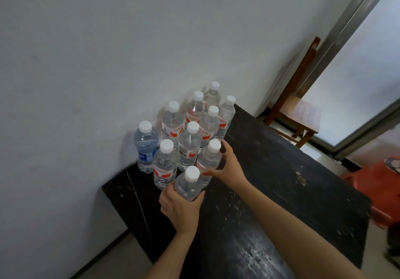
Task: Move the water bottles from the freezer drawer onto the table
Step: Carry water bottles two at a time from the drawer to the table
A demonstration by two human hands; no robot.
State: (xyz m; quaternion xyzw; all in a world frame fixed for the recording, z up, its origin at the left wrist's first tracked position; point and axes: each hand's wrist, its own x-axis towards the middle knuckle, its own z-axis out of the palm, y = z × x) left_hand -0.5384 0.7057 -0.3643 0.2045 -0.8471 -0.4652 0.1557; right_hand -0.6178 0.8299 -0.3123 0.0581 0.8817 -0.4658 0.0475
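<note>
Black table point(270, 181), ten white-capped water bottles upright in a tight cluster at its far corner against the wall point(108, 51). Blue-label bottle point(145, 146) at the cluster's wall-side edge; the rest are clear, most with red labels. Left hand point(179, 207) fingers wrapped round the nearest bottle point(187, 186) at the cluster's front; its base is hidden, so contact with the table can't be told. Right hand point(227, 166) fingers and thumb curled round the neighbouring bottle point(208, 160), just behind. Wooden chair point(298, 105) beyond the table's far end, red stool point(372, 183) off its right side.
</note>
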